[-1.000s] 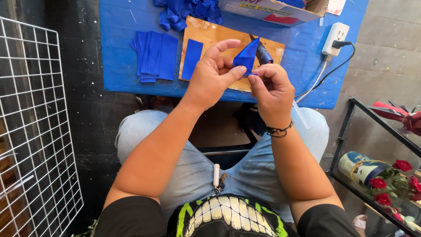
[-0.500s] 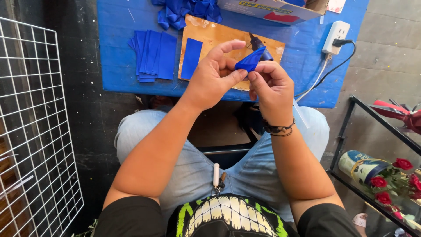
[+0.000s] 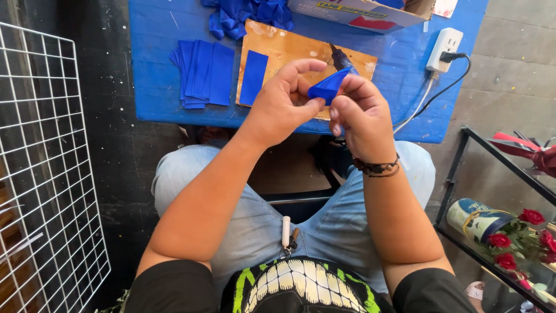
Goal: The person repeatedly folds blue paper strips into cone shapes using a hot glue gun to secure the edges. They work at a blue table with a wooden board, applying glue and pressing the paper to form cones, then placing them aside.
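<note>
Head view: folded blue ribbon piece (image 3: pixel 328 88) pinched between fingers of left hand (image 3: pixel 284 107) and right hand (image 3: pixel 360 116); ribbon strips (image 3: pixel 202 72) laid left of fingers on surface (image 3: pixel 150 58).

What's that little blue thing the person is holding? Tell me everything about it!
The folded blue piece is a small strip of shiny, ribbon-like material, bent over into a pointed, petal-like shape. It is bright blue, the same colour as the flat strips lying on the table behind it. It is held up above the table's front edge, its point aimed toward the left hand. Both hands pinch it: the left hand at its lower tip, the right hand at its wider end.
</note>
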